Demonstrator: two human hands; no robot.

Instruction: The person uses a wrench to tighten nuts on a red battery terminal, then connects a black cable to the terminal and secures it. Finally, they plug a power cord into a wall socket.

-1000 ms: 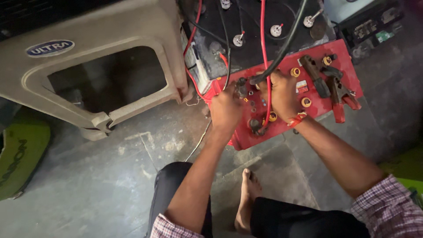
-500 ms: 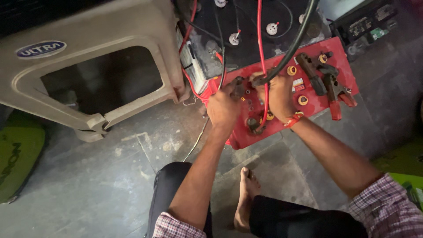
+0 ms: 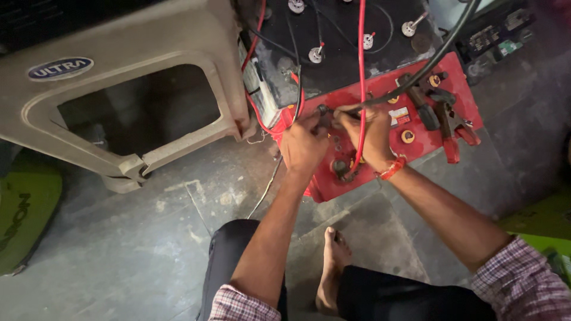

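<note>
Both hands [image 3: 339,134] clamped together on terminal [image 3: 324,111] atop red battery [image 3: 428,139]; blue oval label [image 3: 60,68] on beige casing [image 3: 178,41]

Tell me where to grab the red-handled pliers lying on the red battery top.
Take the red-handled pliers by the two red handles, coming from the near edge of the red battery. The handles point towards the person and lie free; the dark head points towards the terminals and cables.

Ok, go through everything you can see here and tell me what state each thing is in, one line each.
Left hand: closed on a terminal at the red battery's near corner.
Right hand: pinching the thick black cable's end.
Red battery: flat on the floor, caps in place.
Black battery: behind it, wired.
Thick black cable: slack, leading to the terminal.
Red wire: draped across both batteries.
Pliers: lying closed on the red battery.
Beige plastic stool: tipped on its side.
</note>
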